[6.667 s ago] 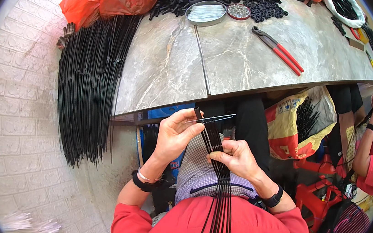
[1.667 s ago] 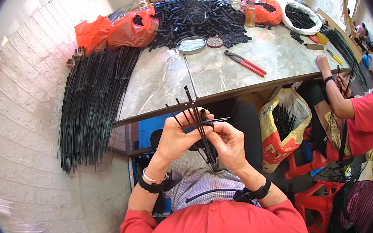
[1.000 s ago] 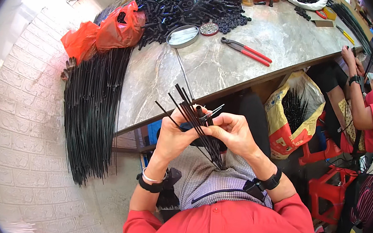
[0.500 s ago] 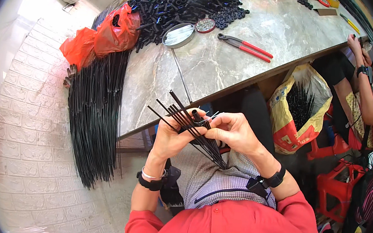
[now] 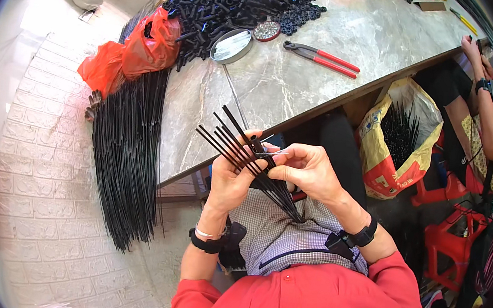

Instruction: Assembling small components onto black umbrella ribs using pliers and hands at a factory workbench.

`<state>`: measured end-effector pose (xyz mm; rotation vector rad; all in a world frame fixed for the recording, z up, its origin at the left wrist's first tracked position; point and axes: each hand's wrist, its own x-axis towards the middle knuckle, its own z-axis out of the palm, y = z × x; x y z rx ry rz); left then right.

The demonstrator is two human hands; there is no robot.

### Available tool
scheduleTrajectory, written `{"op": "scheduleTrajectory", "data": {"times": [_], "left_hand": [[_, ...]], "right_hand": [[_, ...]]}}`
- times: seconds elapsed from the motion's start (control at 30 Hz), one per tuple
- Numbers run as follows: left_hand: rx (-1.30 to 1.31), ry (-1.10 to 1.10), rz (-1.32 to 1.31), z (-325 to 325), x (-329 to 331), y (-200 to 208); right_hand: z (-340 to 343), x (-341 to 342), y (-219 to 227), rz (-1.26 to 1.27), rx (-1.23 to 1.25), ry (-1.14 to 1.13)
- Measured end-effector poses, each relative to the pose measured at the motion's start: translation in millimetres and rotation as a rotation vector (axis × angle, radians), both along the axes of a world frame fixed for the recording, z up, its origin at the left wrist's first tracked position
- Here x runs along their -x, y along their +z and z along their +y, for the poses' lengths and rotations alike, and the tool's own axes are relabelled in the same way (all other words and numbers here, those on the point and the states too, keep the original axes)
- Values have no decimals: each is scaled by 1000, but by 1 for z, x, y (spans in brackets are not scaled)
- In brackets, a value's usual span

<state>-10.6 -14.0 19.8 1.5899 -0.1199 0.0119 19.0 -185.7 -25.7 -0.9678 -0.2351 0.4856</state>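
A fanned bundle of thin black rods [image 5: 281,199] is gripped in my left hand [image 5: 228,182], fingers wrapped round it. The rods' lower ends converge at my checked apron [image 5: 273,236], while the upper ends spread toward the table. Among them stands a short black tube [image 5: 254,138] with its hollow end facing up. Close beside the tube, my right hand [image 5: 314,173] is closed in a pinch on thin silvery wire [image 5: 273,154], which reaches across the rods. Exactly how the wire passes between the rods is too small to tell.
On the marble-look table [image 5: 202,112] lie red-handled pincers [image 5: 324,60], an oval tin [image 5: 232,46], a round red-rimmed dish [image 5: 267,31] and piled black tubes [image 5: 221,5]. Long black rods [image 5: 127,159] hang off the left edge near red bags [image 5: 151,46]. Rightward are a sack [image 5: 400,141] and a co-worker's arm [image 5: 491,115].
The black tube and rod tips sit slightly lower and further left among my fingers. My right hand stays pinched on the wire, whose ends now lie flatter. The whole view has shifted a little.
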Motion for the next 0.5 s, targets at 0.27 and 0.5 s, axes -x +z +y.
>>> {"op": "scheduleTrajectory", "data": {"times": [0.27, 0.5], "left_hand": [[-69, -91, 46, 8, 1, -1], [44, -45, 53, 17, -1, -12]], "right_hand": [[-2, -18, -15, 50, 91, 175], [9, -4, -2, -28, -7, 10]]}}
